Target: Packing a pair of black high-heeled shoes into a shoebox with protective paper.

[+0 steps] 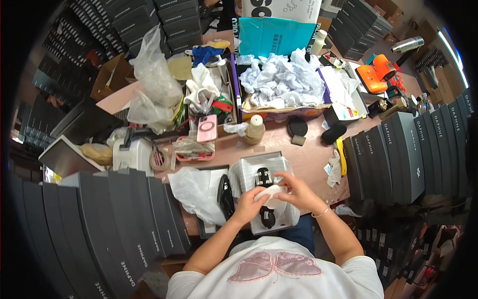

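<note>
My left hand (247, 203) pinches a small white flattened, rounded piece (273, 194); its exact kind I cannot make out. On its other side, my right hand (300, 193) has thumb and fingers closed on the same piece. Both hands are held over an open shoe box (286, 219) lined with white tissue. Inside the box lies a black shoe (267, 218) with light buckle-like fittings, partly hidden by my hands. Just left, another black shoe (225, 197) rests in a grey box part beside a crumpled translucent plastic bag (191, 192).
Stacks of dark grey shoe boxes rise at the left (119, 229) and right (398, 154). Behind my hands are a beige bottle (255, 130), a pink phone (207, 128), a tape roll (159, 159) and a carton of crumpled paper (284, 79). An orange device (376, 74) stands far right.
</note>
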{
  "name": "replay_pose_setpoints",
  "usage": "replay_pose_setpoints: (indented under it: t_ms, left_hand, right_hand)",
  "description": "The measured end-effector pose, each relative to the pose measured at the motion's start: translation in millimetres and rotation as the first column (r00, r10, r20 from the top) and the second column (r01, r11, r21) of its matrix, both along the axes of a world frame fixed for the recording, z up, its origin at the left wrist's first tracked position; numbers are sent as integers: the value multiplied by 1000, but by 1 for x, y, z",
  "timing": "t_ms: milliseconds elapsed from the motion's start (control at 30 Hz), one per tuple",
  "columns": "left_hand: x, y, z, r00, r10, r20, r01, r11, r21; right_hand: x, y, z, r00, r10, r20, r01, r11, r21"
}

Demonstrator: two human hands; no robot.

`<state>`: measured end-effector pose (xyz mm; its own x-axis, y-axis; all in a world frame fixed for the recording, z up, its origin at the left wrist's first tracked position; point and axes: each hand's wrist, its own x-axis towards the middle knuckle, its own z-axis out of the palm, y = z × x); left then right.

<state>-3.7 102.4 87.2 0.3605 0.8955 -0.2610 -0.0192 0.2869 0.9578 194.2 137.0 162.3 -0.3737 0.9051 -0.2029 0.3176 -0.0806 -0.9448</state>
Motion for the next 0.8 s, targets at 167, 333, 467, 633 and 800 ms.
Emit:
replay_pose_setpoints:
  t_ms: [167, 333, 467, 633, 800]
  left_hand:
    - [20, 21, 14, 949, 313, -29, -298, 926, 231]
    - [23, 7, -8, 971, 237, -15, -235, 967, 101]
    - [27, -9, -11, 987, 138, -85, -138, 990, 4]
    - [23, -12, -17, 981, 155, -115, -165, 983, -76]
    - [24, -15, -20, 981, 151, -122, -164, 980, -109]
  right_hand:
    - [35, 52, 11, 934, 185, 304, -230, 966, 121]
    - [39, 184, 24, 993, -4, 115, -20, 978, 206]
    - [28, 266, -21, 959, 114, 261, -180, 952, 247]
    - [14, 306, -43, 928, 82, 364, -197, 936, 290]
    - [3, 288, -72, 660, 1, 751, -576, 643, 505]
